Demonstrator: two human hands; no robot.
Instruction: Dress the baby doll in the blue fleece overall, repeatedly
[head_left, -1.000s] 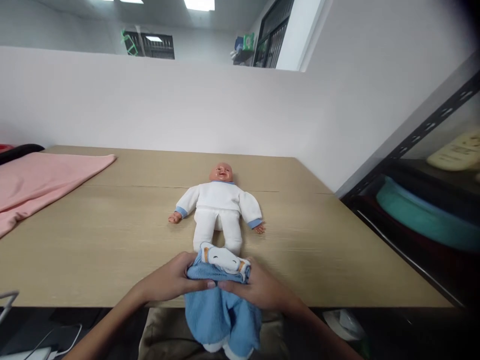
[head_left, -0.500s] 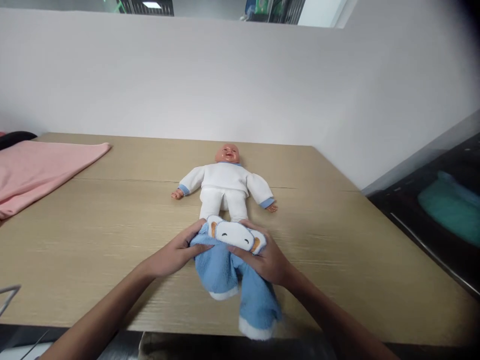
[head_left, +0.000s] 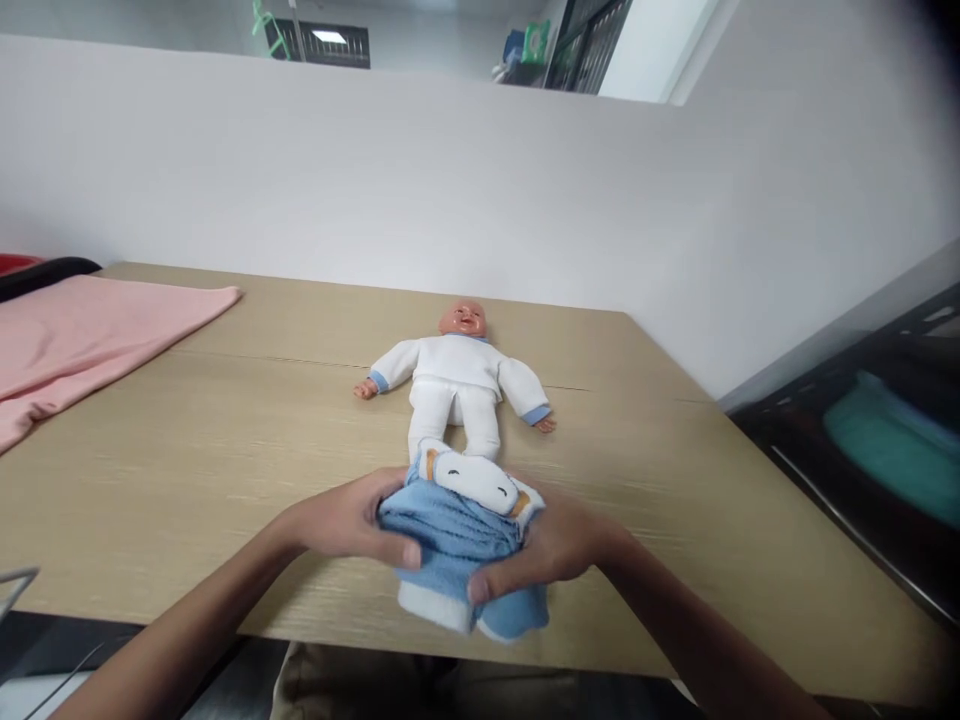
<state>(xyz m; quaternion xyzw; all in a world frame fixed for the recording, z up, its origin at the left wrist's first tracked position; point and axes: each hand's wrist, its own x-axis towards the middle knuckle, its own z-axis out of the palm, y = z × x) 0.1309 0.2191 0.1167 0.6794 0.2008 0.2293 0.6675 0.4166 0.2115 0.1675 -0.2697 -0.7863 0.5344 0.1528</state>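
Observation:
Blue fleece doll trousers (head_left: 457,545) with white cuffs and a white animal-face patch are gripped between my hands at the near side of the table. My left hand (head_left: 352,518) holds their left side, thumb on the front, fingers behind the cloth. On the right side my right hand (head_left: 559,540) grips them likewise, its thumb low on the front. The cloth is bunched in folds below the patch. Just beyond lies a baby doll (head_left: 456,365) on its back, in a white top with blue cuffs and white leggings. The trousers hide its feet.
A pink cloth (head_left: 97,330) lies on the wooden table (head_left: 262,420) at the left, by a black-rimmed red object (head_left: 22,264). A pale wall (head_left: 420,180) rises behind. To the right, a dark container (head_left: 810,455) holds a teal item (head_left: 892,440).
The trouser legs, hanging down before, are now gathered up into folds. Both thumbs have moved lower on the cloth. The view has tilted slightly upward.

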